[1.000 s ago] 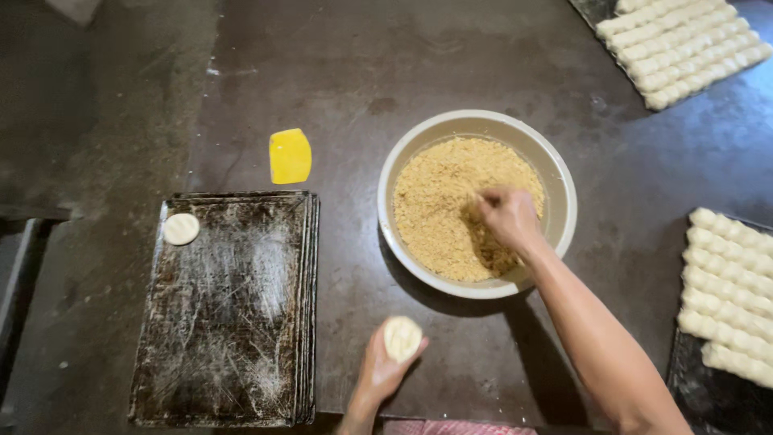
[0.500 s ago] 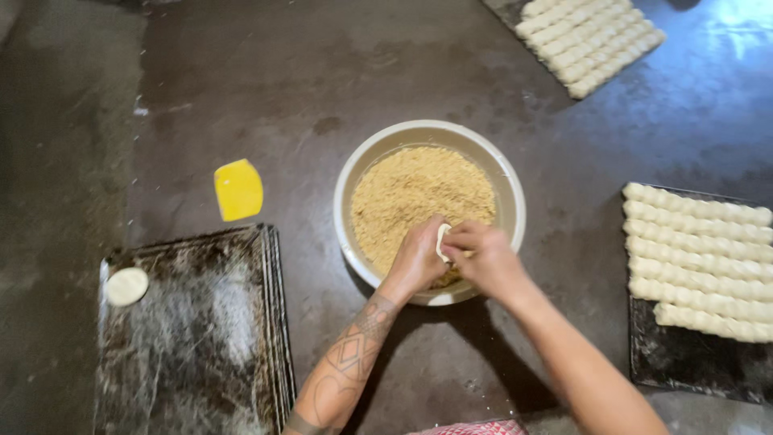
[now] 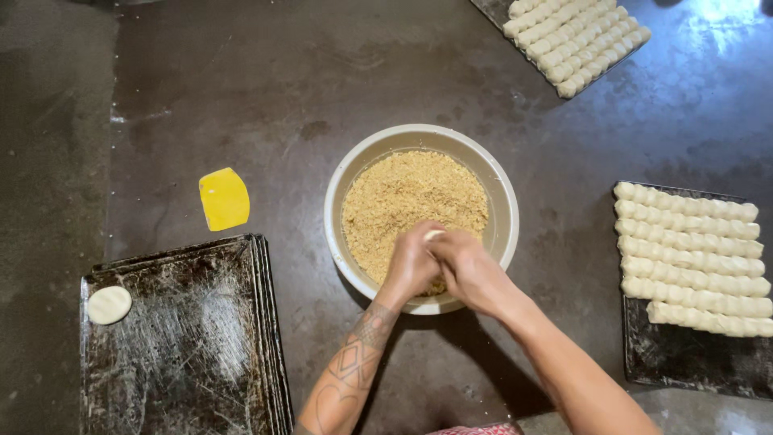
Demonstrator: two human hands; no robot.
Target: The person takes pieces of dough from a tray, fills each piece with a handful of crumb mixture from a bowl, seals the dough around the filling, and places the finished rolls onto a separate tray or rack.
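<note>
While both hands meet over the crumb bowl, fingers seemingly pinch a dough piece.

Bakery kitchen, dough rows on trays, stacked baking trays, crumb bowl

one bowl of crumbs; one yellow scraper; one stack of dark trays bearing one dough disc; two trays of dough rolls, right and top; two hands.
</note>
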